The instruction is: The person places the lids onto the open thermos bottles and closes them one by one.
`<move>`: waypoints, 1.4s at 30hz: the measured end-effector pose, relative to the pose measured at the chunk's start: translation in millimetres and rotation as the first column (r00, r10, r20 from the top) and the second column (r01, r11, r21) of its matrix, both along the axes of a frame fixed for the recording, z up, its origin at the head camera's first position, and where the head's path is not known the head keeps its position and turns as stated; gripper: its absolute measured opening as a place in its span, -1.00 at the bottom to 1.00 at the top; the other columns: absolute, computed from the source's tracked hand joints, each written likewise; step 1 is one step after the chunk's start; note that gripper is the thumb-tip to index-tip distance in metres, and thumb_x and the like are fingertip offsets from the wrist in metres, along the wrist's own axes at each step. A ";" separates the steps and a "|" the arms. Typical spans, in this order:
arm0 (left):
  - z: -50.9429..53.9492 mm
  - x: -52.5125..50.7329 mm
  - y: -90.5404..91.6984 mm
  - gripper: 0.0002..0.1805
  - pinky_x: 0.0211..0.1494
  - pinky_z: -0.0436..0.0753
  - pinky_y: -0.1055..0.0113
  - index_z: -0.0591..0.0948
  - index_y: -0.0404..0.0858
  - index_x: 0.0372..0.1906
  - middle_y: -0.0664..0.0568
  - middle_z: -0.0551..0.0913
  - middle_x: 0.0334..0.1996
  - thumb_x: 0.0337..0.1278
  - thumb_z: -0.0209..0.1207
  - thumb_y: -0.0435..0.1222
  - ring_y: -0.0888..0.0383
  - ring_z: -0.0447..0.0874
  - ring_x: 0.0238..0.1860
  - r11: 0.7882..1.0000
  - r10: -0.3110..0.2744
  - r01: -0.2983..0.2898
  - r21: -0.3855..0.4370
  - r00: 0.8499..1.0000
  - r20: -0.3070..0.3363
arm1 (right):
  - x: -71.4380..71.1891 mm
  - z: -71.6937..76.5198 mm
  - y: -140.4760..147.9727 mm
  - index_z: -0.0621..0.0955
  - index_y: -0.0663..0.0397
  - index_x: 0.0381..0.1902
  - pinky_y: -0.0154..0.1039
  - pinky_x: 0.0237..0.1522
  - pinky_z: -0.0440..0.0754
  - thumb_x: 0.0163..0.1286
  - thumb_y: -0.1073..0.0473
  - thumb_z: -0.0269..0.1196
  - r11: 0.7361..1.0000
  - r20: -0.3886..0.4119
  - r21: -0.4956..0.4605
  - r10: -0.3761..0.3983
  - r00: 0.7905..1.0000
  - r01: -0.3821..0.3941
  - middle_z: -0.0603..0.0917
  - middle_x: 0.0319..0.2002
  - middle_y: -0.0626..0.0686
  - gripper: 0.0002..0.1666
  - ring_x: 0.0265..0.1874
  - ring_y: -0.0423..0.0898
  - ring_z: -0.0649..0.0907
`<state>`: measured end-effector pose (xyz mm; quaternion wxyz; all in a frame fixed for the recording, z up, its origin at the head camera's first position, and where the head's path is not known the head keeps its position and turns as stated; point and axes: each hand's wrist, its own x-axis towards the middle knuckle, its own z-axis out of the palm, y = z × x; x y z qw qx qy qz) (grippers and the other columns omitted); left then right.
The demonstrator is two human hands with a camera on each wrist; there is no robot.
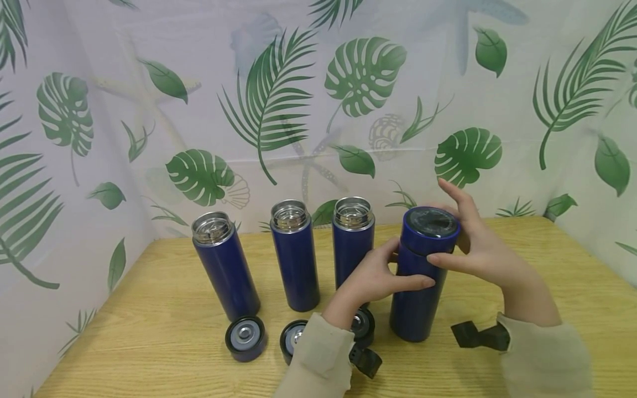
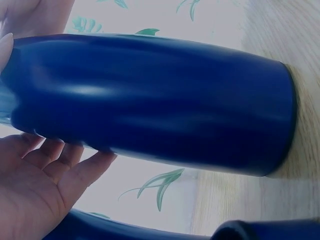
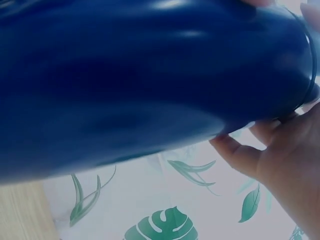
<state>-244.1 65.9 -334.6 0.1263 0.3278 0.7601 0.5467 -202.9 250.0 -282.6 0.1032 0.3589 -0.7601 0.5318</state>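
Note:
A blue thermos bottle (image 1: 417,298) stands upright on the table at the right, its lid (image 1: 431,228) with a dark glossy top on its mouth. My left hand (image 1: 378,273) grips the upper body, thumb across the front and fingers round the far left side. From the right, my right hand (image 1: 480,246) holds the top of the same bottle, its thumb by the lid seam and its index finger raised. In the left wrist view, several fingers (image 2: 85,167) touch the blue wall. The right wrist view has fingers (image 3: 240,152) against the wall below the seam.
Three lidless blue bottles (image 1: 226,271), (image 1: 296,265), (image 1: 350,243) stand in a row to the left, steel mouths showing. Three upturned lids (image 1: 246,338), (image 1: 286,338), (image 1: 365,326) lie before them, two partly behind the left arm. A leaf-print cloth (image 1: 298,110) hangs behind the wooden table (image 1: 164,320).

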 end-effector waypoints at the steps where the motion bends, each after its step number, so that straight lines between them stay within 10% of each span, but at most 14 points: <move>1: -0.1 0.0 0.1 -0.39 -0.08 0.45 0.28 0.38 0.15 0.12 0.30 0.48 -0.08 -0.16 0.31 -0.09 0.32 0.42 -0.05 1.000 0.001 -0.001 -0.002 1.000 0.002 | 0.1 -0.2 0.6 -0.22 -0.07 0.36 -0.45 -0.03 0.36 -0.03 0.64 0.16 1.000 0.005 -0.009 0.022 1.000 -0.022 0.23 0.14 0.18 0.19 0.04 -0.16 0.41; 6: -0.2 0.2 0.1 -0.39 -0.09 0.45 0.28 0.38 0.15 0.11 0.30 0.48 -0.09 -0.16 0.31 -0.09 0.32 0.42 -0.06 1.000 -0.002 0.002 -0.001 1.000 0.005 | 0.8 -0.1 1.1 -0.21 -0.08 0.37 -0.43 -0.06 0.39 -0.01 0.63 0.15 1.000 0.016 -0.006 0.017 1.000 -0.017 0.25 0.12 0.21 0.16 0.01 -0.16 0.44; 16: 0.2 0.3 0.0 -0.43 -0.11 0.46 0.31 0.42 0.14 0.08 0.32 0.48 -0.09 -0.16 0.32 -0.11 0.32 0.42 -0.06 1.000 -0.010 0.011 0.018 1.000 -0.014 | 2.2 1.2 -3.3 -0.17 -0.22 0.37 -0.48 -0.15 0.40 -0.01 0.40 0.33 0.959 0.029 0.167 -0.237 0.971 0.229 0.22 0.08 0.22 0.21 -0.05 -0.15 0.42; 28: -1.9 0.7 -0.1 -0.40 -0.10 0.46 0.30 0.39 0.13 0.11 0.29 0.48 -0.08 -0.15 0.31 -0.10 0.31 0.42 -0.05 1.000 -0.007 0.007 0.017 1.000 -0.003 | 0.9 -0.4 1.6 -0.18 -0.09 0.37 -0.32 -0.16 0.50 0.08 0.58 0.08 0.999 0.045 0.012 0.045 0.998 -0.046 0.23 0.05 0.34 0.06 -0.03 -0.13 0.48; 37: -0.3 0.2 0.2 -0.40 -0.10 0.46 0.30 0.39 0.16 0.11 0.32 0.47 -0.07 -0.15 0.31 -0.11 0.32 0.41 -0.04 1.000 -0.019 0.019 0.020 1.000 -0.013 | 1.7 1.0 -2.3 -0.15 -0.21 0.37 -0.45 -0.16 0.43 0.02 0.44 0.29 0.972 0.041 0.130 -0.200 0.979 0.193 0.24 0.08 0.23 0.17 -0.08 -0.22 0.46; 42: 0.6 0.8 -0.2 -0.40 -0.10 0.46 0.30 0.39 0.16 0.11 0.31 0.47 -0.07 -0.14 0.31 -0.12 0.32 0.42 -0.05 1.000 -0.020 0.020 0.018 1.000 -0.019 | 1.5 1.1 -2.8 -0.14 -0.20 0.37 -0.48 -0.14 0.40 0.01 0.44 0.30 0.970 0.021 0.136 -0.204 0.979 0.199 0.25 0.07 0.21 0.17 -0.09 -0.23 0.45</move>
